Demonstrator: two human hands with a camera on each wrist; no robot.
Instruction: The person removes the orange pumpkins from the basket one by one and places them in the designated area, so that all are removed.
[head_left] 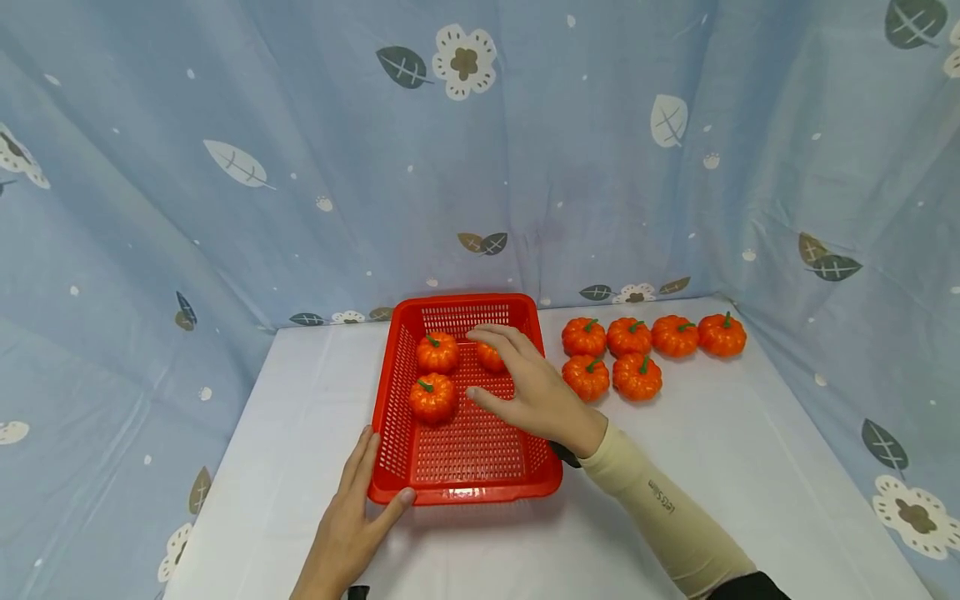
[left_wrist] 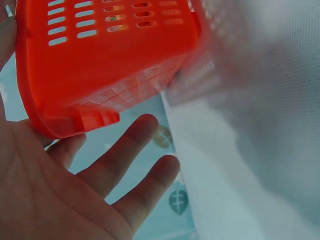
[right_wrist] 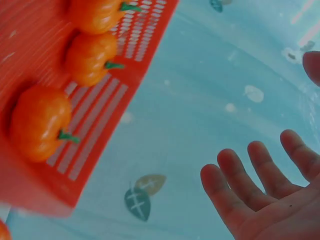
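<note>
While one pumpkin (head_left: 491, 358) lies part-hidden, basket (head_left: 465, 496) around

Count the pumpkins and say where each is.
9. Three pumpkins are in the basket: two left, one partly behind the right hand. Six are on the table to the basket's right: four in the back row, two in front. The hand may hide more.

3 orng pumpkins (head_left: 433, 402) in red bskt (head_left: 465, 496), 6 beside.
</note>
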